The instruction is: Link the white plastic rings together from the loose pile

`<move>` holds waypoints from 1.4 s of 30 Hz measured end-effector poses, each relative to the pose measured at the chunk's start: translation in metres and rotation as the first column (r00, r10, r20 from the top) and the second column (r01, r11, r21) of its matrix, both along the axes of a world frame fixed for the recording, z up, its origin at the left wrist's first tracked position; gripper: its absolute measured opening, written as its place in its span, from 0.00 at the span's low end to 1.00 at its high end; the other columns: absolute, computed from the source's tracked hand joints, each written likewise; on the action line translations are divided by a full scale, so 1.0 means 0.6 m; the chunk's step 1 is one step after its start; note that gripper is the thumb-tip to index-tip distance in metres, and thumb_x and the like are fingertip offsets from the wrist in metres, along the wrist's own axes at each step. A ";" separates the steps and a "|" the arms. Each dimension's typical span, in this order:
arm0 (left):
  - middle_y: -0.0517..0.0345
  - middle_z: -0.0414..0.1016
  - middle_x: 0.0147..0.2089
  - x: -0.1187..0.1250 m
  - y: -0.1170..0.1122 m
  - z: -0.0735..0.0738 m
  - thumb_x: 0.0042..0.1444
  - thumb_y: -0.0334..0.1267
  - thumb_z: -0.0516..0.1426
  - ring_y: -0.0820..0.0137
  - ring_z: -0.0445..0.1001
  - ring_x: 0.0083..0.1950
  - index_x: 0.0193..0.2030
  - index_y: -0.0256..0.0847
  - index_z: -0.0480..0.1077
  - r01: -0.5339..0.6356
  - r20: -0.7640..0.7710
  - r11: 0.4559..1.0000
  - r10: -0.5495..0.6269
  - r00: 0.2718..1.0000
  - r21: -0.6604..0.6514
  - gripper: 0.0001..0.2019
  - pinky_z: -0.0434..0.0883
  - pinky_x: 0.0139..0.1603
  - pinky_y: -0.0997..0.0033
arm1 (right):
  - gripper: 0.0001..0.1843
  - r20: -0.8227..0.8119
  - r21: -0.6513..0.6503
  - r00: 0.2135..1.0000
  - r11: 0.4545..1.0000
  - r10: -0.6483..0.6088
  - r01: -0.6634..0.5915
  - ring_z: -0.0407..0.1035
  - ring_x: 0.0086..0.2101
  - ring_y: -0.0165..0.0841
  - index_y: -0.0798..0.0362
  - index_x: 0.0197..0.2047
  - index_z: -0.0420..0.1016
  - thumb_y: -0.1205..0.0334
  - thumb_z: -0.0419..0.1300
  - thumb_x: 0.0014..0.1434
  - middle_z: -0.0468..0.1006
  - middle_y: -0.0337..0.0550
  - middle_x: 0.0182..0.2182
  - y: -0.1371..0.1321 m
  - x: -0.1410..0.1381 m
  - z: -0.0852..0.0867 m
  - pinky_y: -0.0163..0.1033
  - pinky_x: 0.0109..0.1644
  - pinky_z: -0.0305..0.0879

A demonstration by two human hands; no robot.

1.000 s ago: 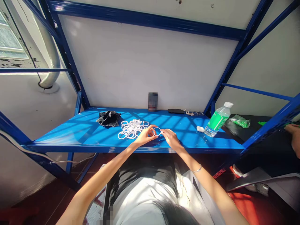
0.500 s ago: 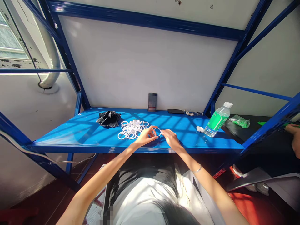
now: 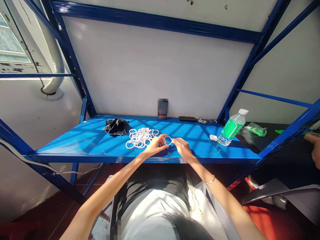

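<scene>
A thin white ring [image 3: 168, 137] is held up between my two hands, above the front part of the blue table [image 3: 82, 146]. My left hand [image 3: 158, 144] grips its left side with bent fingers. At its right edge, the fingertips of my right hand [image 3: 182, 147] are pinched together on the rim. Just left of my left hand lies a loose pile of white rings [image 3: 141, 137], several overlapping; part of it is hidden behind that hand.
A crumpled black plastic bag [image 3: 116, 127] lies left of the pile. A dark phone [image 3: 187, 118], a coiled cable [image 3: 206, 120] and a dark upright object [image 3: 163, 109] are at the back. A white case [image 3: 213, 137] and a water bottle [image 3: 232, 128] stand right. Another person's hand [image 3: 313, 146] shows far right.
</scene>
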State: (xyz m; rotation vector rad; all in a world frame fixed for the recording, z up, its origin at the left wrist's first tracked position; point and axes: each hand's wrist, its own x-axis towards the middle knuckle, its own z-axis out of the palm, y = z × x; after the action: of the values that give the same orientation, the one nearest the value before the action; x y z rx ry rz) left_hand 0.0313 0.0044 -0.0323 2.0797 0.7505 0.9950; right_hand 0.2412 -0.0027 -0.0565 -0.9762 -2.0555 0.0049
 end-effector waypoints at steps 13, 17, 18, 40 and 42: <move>0.59 0.71 0.35 -0.001 0.002 -0.004 0.56 0.50 0.58 0.72 0.72 0.31 0.57 0.42 0.61 -0.026 0.011 0.998 0.025 1.000 0.063 0.26 0.72 0.32 0.72 | 0.15 0.062 0.034 0.997 0.999 -0.037 0.035 0.73 0.39 0.39 0.49 0.51 0.74 0.58 0.49 0.69 0.78 0.47 0.37 -0.012 -0.004 0.013 0.43 0.43 0.71; 0.60 0.70 0.35 -0.001 0.003 -0.005 0.56 0.49 0.58 0.73 0.72 0.30 0.57 0.41 0.62 -0.037 -0.002 0.994 0.037 0.999 0.104 0.25 0.72 0.32 0.73 | 0.14 0.042 0.031 0.998 0.998 -0.056 0.055 0.73 0.37 0.38 0.49 0.52 0.73 0.60 0.51 0.67 0.78 0.47 0.36 -0.013 -0.004 0.012 0.42 0.42 0.71; 0.60 0.70 0.34 -0.001 0.003 -0.005 0.56 0.48 0.58 0.73 0.71 0.30 0.57 0.41 0.62 -0.041 -0.009 0.993 0.043 0.999 0.114 0.24 0.72 0.31 0.73 | 0.14 0.030 0.030 0.997 0.998 -0.064 0.063 0.73 0.36 0.38 0.49 0.52 0.73 0.60 0.51 0.67 0.77 0.46 0.36 -0.013 -0.004 0.011 0.41 0.41 0.71; 0.57 0.72 0.38 -0.001 0.002 -0.007 0.59 0.48 0.55 0.74 0.70 0.30 0.61 0.41 0.59 -0.109 -0.099 0.971 0.133 0.986 0.215 0.26 0.69 0.30 0.75 | 0.09 -0.002 0.214 0.992 0.969 -0.127 0.125 0.75 0.32 0.34 0.51 0.40 0.74 0.58 0.54 0.67 0.79 0.43 0.32 -0.014 -0.005 0.010 0.35 0.35 0.68; 0.57 0.72 0.39 -0.001 0.002 -0.007 0.59 0.49 0.56 0.74 0.70 0.30 0.61 0.41 0.59 -0.114 -0.101 0.971 0.138 0.985 0.212 0.26 0.69 0.29 0.75 | 0.09 -0.001 0.220 0.992 0.968 -0.126 0.123 0.74 0.31 0.33 0.51 0.39 0.74 0.58 0.54 0.67 0.79 0.43 0.31 -0.015 -0.005 0.011 0.35 0.34 0.68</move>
State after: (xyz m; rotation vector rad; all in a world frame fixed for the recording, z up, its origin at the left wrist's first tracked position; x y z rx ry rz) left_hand 0.0307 0.0054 -0.0363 2.3078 0.8802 1.0675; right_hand 0.2380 -0.0116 -0.0498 -0.9658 -1.9542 -0.2898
